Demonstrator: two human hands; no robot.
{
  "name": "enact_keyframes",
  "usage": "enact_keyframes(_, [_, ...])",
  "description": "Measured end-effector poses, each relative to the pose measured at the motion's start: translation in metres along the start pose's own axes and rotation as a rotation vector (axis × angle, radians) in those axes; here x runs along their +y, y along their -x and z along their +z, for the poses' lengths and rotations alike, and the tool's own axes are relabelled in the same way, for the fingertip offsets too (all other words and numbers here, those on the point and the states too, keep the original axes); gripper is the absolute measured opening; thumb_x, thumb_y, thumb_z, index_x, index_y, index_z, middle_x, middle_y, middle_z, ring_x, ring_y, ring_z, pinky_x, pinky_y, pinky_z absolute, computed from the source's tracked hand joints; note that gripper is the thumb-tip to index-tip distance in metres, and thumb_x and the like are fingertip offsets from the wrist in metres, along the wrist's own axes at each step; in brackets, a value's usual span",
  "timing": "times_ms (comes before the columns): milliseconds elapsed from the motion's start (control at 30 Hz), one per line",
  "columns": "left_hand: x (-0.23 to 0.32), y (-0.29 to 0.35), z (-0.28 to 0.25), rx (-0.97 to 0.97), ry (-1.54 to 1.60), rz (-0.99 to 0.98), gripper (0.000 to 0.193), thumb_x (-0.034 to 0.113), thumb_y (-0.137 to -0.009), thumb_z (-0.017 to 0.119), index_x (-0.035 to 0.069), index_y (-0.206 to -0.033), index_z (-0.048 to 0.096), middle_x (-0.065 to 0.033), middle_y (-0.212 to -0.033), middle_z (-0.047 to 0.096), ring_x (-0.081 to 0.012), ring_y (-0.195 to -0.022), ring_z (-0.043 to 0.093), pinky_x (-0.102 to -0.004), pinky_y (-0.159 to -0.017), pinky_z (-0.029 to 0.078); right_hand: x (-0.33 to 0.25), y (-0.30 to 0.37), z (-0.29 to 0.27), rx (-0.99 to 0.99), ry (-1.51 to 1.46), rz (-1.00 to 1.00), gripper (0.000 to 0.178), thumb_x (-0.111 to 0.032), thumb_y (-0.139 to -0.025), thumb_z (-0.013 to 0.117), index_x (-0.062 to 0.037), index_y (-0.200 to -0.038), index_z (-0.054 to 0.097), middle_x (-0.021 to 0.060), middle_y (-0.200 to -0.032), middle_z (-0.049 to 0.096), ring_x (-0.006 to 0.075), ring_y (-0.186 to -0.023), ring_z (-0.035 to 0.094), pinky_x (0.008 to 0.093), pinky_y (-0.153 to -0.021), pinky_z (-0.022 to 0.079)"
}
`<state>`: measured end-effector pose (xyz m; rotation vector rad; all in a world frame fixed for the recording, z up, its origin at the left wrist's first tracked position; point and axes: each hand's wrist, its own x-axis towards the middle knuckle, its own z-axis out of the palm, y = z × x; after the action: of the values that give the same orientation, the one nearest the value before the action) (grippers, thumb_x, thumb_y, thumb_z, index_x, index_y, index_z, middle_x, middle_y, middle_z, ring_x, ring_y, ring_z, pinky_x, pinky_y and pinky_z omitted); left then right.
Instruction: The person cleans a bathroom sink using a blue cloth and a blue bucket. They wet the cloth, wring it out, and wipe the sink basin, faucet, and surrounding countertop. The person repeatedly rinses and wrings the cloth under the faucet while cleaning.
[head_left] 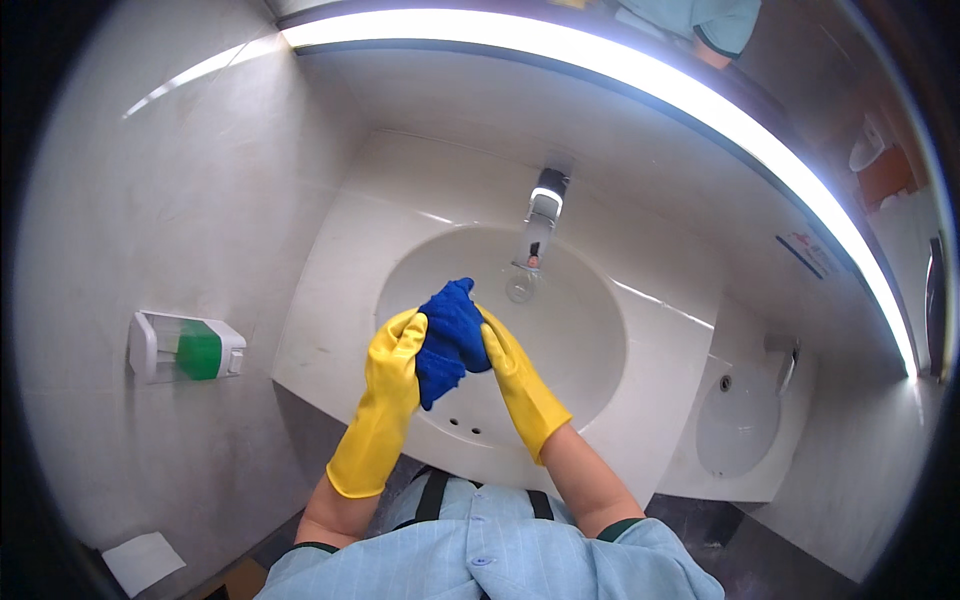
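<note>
A crumpled blue cloth (450,342) is held between my two hands over the front left part of the white sink basin (585,375). My left hand (396,350), in a yellow rubber glove, grips the cloth's left side. On its right side my right hand (503,350), gloved the same way, is closed on it too. Some of the fingers are hidden behind the cloth. Beyond the hands, a chrome faucet (540,220) stands at the back rim of the basin, its spout above the drain (519,288).
On the left wall hangs a soap dispenser (187,347) with green liquid. A second, lower sink (740,425) is at the right. A bright light strip (640,70) runs along the mirror's lower edge at the back. White paper (143,563) shows at the lower left.
</note>
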<state>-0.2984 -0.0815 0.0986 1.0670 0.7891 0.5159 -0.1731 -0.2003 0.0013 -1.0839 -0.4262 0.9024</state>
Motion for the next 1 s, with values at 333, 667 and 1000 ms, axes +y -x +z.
enact_keyframes(333, [-0.08, 0.008, 0.095, -0.154, -0.214, -0.04, 0.033, 0.021, -0.107, 0.067, -0.005, -0.128, 0.071, -0.0161, -0.115, 0.076, -0.0229, -0.104, 0.072, -0.0345, -0.096, 0.056, -0.014, 0.109, -0.087, 0.002, 0.001, -0.107, 0.066, -0.042, -0.106, 0.067, -0.0148, -0.16, 0.041, 0.0085, -0.162, 0.051, 0.0283, -0.15, 0.048, 0.0429, -0.128, 0.034])
enact_keyframes(667, [-0.098, 0.001, 0.191, -0.612, -0.671, 0.764, 0.042, 0.01, -0.1, 0.063, -0.003, -0.14, 0.064, -0.0284, -0.14, 0.064, -0.0508, -0.132, 0.057, -0.0537, -0.116, 0.043, -0.066, 0.149, -0.158, 0.261, -0.541, -0.012, 0.101, -0.07, -0.093, 0.07, -0.0136, -0.168, 0.034, 0.0077, -0.17, 0.04, 0.0272, -0.155, 0.041, 0.0448, -0.129, 0.032])
enact_keyframes(1000, [-0.092, -0.027, 0.208, -0.564, -0.745, 0.72, 0.046, 0.014, -0.098, 0.07, -0.007, -0.138, 0.064, -0.0309, -0.139, 0.066, -0.0491, -0.131, 0.061, -0.0505, -0.113, 0.048, -0.076, 0.154, -0.226, 0.763, -0.243, -0.416, 0.052, -0.031, -0.106, 0.065, -0.001, -0.148, 0.056, 0.0141, -0.143, 0.064, 0.0282, -0.129, 0.063, 0.0451, -0.115, 0.047])
